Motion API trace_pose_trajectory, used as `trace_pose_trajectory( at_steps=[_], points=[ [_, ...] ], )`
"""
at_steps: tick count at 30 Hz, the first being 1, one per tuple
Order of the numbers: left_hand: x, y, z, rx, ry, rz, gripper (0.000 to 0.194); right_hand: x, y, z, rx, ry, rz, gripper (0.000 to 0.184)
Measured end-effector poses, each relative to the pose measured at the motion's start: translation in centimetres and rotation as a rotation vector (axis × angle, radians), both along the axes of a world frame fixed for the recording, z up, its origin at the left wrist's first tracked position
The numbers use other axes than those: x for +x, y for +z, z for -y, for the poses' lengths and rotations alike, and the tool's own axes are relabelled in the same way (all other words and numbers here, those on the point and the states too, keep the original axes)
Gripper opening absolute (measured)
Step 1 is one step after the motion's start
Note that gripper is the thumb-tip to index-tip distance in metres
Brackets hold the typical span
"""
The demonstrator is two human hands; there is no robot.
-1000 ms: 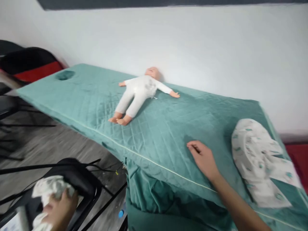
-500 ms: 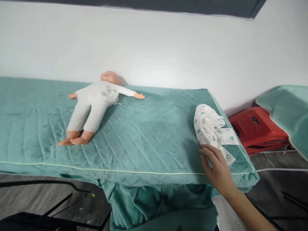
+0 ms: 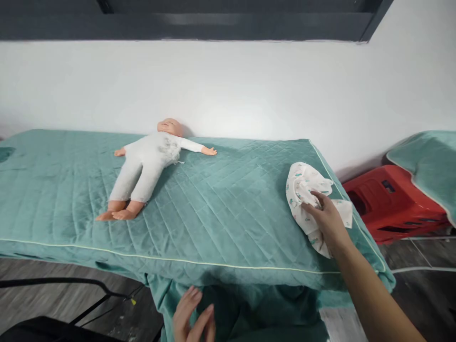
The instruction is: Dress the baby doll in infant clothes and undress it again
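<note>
A crumpled white baby garment (image 3: pixel 297 190) with small green and coloured prints lies near the right end of the green quilted bed cover. My right hand (image 3: pixel 326 221) is on it, with thumb and fingers closed on a fold in its middle. Low in the centre, in front of the bed's edge, my left hand (image 3: pixel 195 316) shows fingers apart and holds nothing. A baby doll (image 3: pixel 149 154) with a white cloth body lies on its back to the left, arms spread, away from both hands.
The green bed cover (image 3: pixel 231 204) reaches back to a white wall. A red plastic crate-like box (image 3: pixel 399 199) stands right of the bed, with green cloth (image 3: pixel 425 159) beside it. A dark shelf (image 3: pixel 213 23) juts above. Black metal bars (image 3: pixel 89 285) are at lower left.
My right hand has moved from the near edge of the garment onto its middle and closed on the fabric. My left hand has come into view at the bottom. The view has shifted slightly.
</note>
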State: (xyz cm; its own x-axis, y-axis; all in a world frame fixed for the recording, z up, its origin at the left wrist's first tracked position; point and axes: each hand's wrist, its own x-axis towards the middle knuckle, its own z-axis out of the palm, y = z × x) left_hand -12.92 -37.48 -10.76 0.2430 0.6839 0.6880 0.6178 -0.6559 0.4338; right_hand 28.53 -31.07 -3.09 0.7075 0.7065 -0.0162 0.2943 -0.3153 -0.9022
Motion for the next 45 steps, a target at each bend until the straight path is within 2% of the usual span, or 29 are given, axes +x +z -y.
trace_pose_trajectory(
  at_steps=[3, 4, 6, 8, 11, 14, 16, 17, 20, 23, 26, 30, 32, 35, 40, 42, 45],
  points=[
    [4.8, 3.5, -5.0, -0.076, -0.208, 0.074, 0.069, -1.2, 1.2, -3.4, 0.157, 0.067, -0.186, 0.063],
    [6.4, 4.6, -7.1, -0.132, -0.250, 0.135, 0.062, -1.9, 1.8, -4.6, 0.217, 0.088, -0.166, 0.060],
    [9.6, 6.6, -11.4, -0.355, -0.292, 0.311, 0.049, -3.7, 3.2, -6.9, 0.354, 0.138, -0.018, 0.047],
    [12.3, 7.9, -15.6, -0.581, -0.352, 0.593, 0.049, -5.7, 4.6, -9.0, 0.463, 0.272, 0.112, 0.037],
    [14.5, 8.4, -20.5, -0.840, -0.539, 0.956, 0.065, -8.8, 6.0, -11.4, 0.439, 0.701, 0.051, 0.037],
    [14.4, 7.7, -22.7, -1.005, -0.611, 1.216, 0.069, -11.0, 5.2, -13.0, 0.263, 1.140, -0.081, 0.033],
    [13.6, 7.2, -23.0, -1.082, -0.585, 1.312, 0.072, -12.0, 3.8, -13.6, 0.199, 1.286, -0.149, 0.027],
    [13.3, 7.1, -23.0, -1.111, -0.561, 1.337, 0.073, -12.4, 3.1, -13.9, 0.195, 1.297, -0.186, 0.025],
    [12.7, 7.2, -23.0, -1.171, -0.506, 1.348, 0.072, -12.8, 1.2, -14.2, 0.241, 1.129, -0.216, 0.026],
    [12.7, 7.5, -23.2, -1.178, -0.503, 1.348, 0.072, -12.3, 0.4, -14.3, 0.315, 0.949, 0.063, 0.037],
    [12.7, 7.5, -23.5, -1.178, -0.511, 1.370, 0.073, -11.7, 0.1, -14.3, 0.374, 0.880, 0.368, 0.040],
    [12.6, 7.0, -23.6, -1.165, -0.478, 1.422, 0.077, -11.7, -0.2, -14.2, 0.343, 0.851, 0.518, 0.026],
    [12.5, 6.7, -23.8, -1.161, -0.444, 1.460, 0.077, -11.7, -0.2, -14.2, 0.313, 0.853, 0.573, 0.020],
    [12.3, 6.3, -24.1, -1.153, -0.417, 1.516, 0.074, -10.5, 0.3, -14.5, 0.312, 0.766, 0.622, 0.026],
    [12.1, 6.0, -24.5, -1.113, -0.400, 1.625, 0.067, -5.6, 1.3, -15.3, 0.311, 0.360, 0.645, 0.029],
    [12.1, 5.9, -24.6, -1.121, -0.370, 1.662, 0.057, -4.1, 1.5, -15.4, 0.239, 0.336, 0.675, 0.029],
    [12.2, 5.8, -24.8, -1.122, -0.322, 1.670, 0.044, -4.0, 1.6, -15.0, 0.168, 0.409, 0.746, 0.026]
  ],
)
